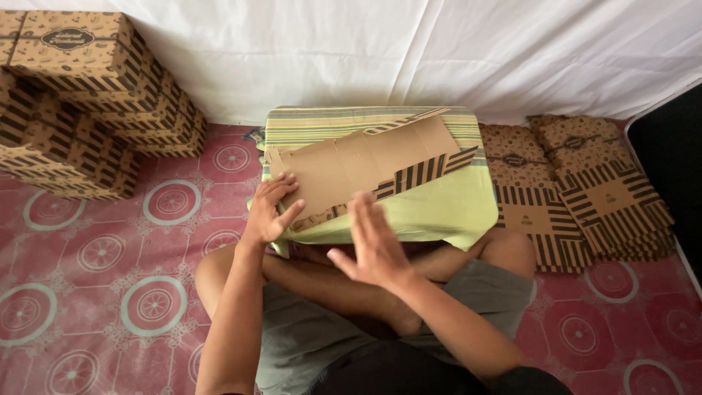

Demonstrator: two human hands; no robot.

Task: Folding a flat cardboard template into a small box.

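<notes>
A flat brown cardboard box blank [369,164] with black-striped flaps lies plain side up on a low stand covered by a green striped cloth [439,208]. My left hand [272,208] presses on the blank's near left corner, fingers spread over its edge. My right hand [374,241] is flat with fingers together and rests on the blank's near edge, holding nothing. My crossed legs sit just below the stand.
Folded striped boxes [80,102] are stacked at the far left. Two piles of flat printed blanks [578,183] lie on the floor at the right. A white sheet [439,51] hangs behind. A red patterned mat [110,292] covers the floor. A dark object [669,161] stands at far right.
</notes>
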